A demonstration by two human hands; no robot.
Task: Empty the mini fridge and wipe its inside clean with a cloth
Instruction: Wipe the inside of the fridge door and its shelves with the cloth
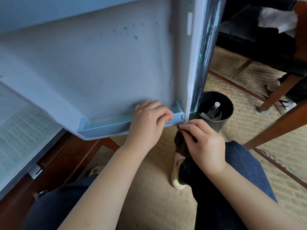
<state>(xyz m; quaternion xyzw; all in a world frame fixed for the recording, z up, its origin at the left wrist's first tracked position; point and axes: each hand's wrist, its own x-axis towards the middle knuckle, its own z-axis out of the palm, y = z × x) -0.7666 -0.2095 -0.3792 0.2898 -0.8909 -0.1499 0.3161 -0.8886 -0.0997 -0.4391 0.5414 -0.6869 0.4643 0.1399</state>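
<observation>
— Where's the cloth (pixel 181 143)?
— Pinched in the right hand (pixel 204 145), dark, pressed against the door's lower corner, hanging below the grip.
— And the left hand (pixel 147 120)?
— Closed around the door shelf (pixel 106 126) rail of the open fridge door (pixel 99 67).

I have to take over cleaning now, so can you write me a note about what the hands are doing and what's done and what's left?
Left hand: gripping the right end of the door shelf rail on the open fridge door.
Right hand: pinching a dark cloth at the door's bottom corner.
Done: the door shelf looks empty.
Left: teal specks remain on the door's inner panel, and the door edge seal is grimy. The fridge's main compartment is mostly out of view, so check it.
A bin holding a bottle stands beside the door.
</observation>
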